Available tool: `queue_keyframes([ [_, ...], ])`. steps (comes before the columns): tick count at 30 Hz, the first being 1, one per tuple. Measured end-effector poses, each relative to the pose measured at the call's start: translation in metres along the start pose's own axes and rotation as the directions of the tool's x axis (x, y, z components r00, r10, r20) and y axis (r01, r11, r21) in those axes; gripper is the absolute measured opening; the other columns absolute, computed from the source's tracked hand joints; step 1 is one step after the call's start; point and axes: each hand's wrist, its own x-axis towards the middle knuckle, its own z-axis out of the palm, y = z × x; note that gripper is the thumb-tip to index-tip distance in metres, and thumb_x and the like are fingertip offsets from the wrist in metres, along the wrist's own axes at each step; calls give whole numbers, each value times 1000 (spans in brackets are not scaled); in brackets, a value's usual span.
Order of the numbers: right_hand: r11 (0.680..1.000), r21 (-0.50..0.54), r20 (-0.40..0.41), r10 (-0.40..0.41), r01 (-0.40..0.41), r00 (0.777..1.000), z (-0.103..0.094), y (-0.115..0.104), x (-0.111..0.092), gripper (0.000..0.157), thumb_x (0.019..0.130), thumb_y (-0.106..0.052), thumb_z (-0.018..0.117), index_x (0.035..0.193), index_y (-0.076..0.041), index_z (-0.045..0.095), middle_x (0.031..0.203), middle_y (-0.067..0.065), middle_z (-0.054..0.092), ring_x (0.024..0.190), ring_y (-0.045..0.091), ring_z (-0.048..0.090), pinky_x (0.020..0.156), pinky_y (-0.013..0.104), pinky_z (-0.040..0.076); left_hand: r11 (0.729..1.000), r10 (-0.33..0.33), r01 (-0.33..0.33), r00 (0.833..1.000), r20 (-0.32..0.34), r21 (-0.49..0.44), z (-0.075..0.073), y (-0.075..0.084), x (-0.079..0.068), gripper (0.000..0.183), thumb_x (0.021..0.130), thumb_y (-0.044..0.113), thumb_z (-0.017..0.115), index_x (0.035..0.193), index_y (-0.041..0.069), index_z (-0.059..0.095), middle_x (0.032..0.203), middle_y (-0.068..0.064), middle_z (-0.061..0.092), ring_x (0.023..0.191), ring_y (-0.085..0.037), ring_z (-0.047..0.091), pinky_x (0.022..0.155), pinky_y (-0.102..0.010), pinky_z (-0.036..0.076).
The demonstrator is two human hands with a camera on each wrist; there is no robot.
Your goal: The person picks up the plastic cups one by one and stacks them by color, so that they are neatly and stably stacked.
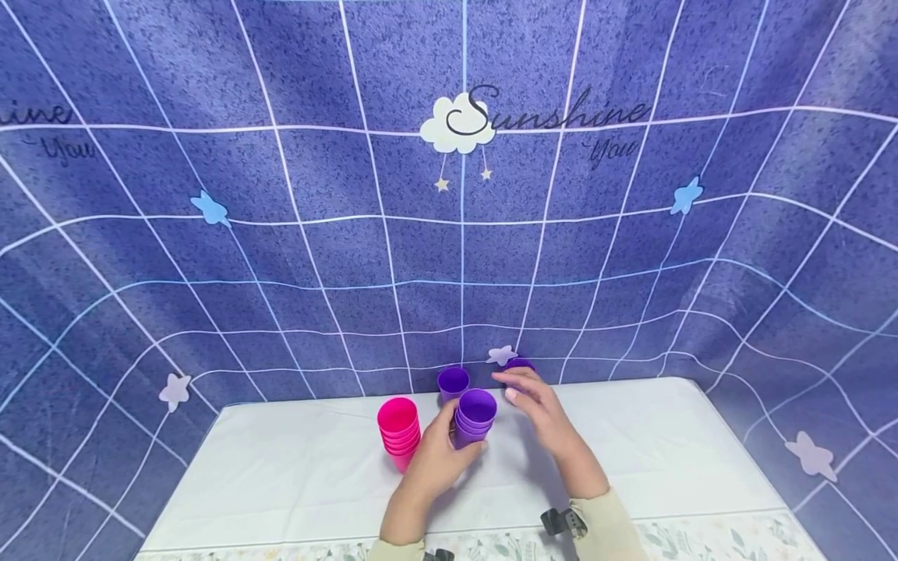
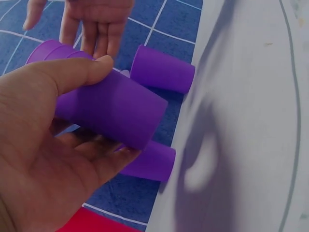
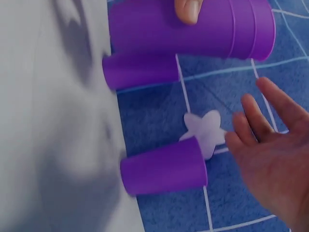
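My left hand (image 1: pixel 438 460) grips a short stack of nested purple cups (image 1: pixel 475 421), fingers and thumb around its side. In the left wrist view the stack (image 2: pixel 111 101) appears held off the table. My right hand (image 1: pixel 536 405) holds nothing, its fingers extended to the right of the stack. Behind the stack stands one purple cup (image 1: pixel 452 380). Another purple cup (image 3: pixel 164 166) stands farther right, mostly hidden by my right hand in the head view. A stack of pink cups (image 1: pixel 398 428) stands just left of my left hand.
The cups stand on a white-covered table (image 1: pixel 295 467) with a leaf-patterned strip (image 1: pixel 701 538) along its near edge. Right behind the table hangs a blue gridded cloth (image 1: pixel 421 257) with stars and a cloud, which also runs along both sides.
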Motion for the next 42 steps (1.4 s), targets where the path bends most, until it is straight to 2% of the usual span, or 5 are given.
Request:
queue_keyframes([
  [4, 990, -123, -180, 42, -65, 983, -5, 9, 2, 31, 101, -9, 60, 127, 3, 72, 131, 25, 63, 124, 20, 56, 106, 17, 39, 1000, -20, 20, 1000, -6, -15, 2, -1, 0, 72, 85, 22, 88, 148, 12, 55, 134, -12, 72, 128, -30, 68, 109, -50, 54],
  [10, 941, -188, -332, 209, -281, 920, -10, 21, 6, 29, 100, -7, 62, 126, -2, 75, 132, 20, 63, 125, 32, 57, 113, 44, 43, 999, -40, 40, 999, -1, -13, 5, -4, 0, 72, 84, 22, 88, 148, 11, 55, 134, -12, 72, 128, -31, 68, 108, -48, 56],
  [22, 861, -309, -258, 333, -405, 907, -9, 36, 2, 42, 88, -1, 72, 130, 3, 70, 146, 37, 50, 139, 54, 49, 121, 65, 36, 997, -66, 67, 997, 30, -39, 4, -3, 0, 75, 85, 24, 87, 150, 12, 53, 137, -13, 70, 130, -31, 66, 111, -52, 53],
  [29, 837, -333, -304, 340, -434, 890, -7, 40, 0, 9, 90, -6, 75, 97, -1, 75, 151, 32, 55, 144, 54, 49, 124, 63, 34, 998, -57, 57, 998, 31, -13, 4, -4, -1, 75, 83, 24, 88, 149, 10, 53, 136, -16, 70, 129, -35, 67, 110, -57, 52],
  [42, 895, -179, -407, 311, -409, 859, -6, 33, 4, 16, 89, -8, 79, 95, 1, 67, 127, 23, 61, 123, 38, 60, 108, 53, 51, 997, -82, 82, 996, 37, 16, 4, -6, -1, 79, 83, 26, 88, 151, 9, 51, 137, -15, 70, 130, -34, 66, 112, -57, 51],
])
